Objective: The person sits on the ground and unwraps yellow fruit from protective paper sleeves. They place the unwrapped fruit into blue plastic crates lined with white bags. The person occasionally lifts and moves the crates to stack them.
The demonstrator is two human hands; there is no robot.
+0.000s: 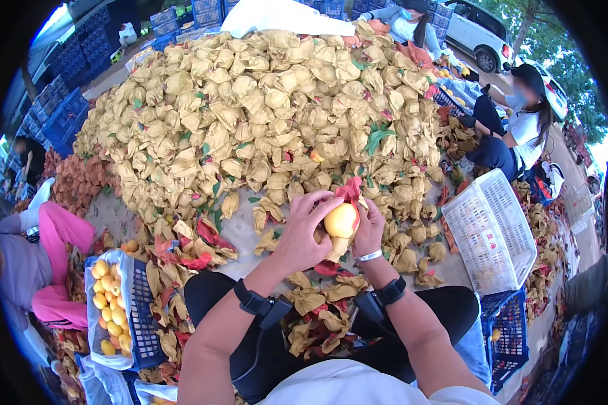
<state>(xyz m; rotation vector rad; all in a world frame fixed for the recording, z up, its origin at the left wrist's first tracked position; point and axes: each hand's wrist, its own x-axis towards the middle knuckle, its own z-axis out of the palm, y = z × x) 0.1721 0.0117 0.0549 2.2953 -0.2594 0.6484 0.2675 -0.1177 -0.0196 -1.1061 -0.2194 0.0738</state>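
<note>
Between my hands is a round yellow fruit (340,220), partly out of its tan paper bag (339,248) with a torn red inner layer (350,189). My left hand (304,230) grips the fruit from the left, thumb and fingertips against it. On the other side my right hand (368,226) pinches the opened paper beside the fruit; its finger contact is partly hidden. Directly beyond rises a large heap of bagged fruit (263,111) in tan paper. Torn tan and red wrappers (316,309) lie in my lap area, below both hands.
At left, a lined blue crate (147,314) holds several bare yellow fruits (110,304). A white plastic crate (488,230) leans at right above another blue crate (506,334). People sit close by: one in pink trousers (61,243), another in a cap (529,116).
</note>
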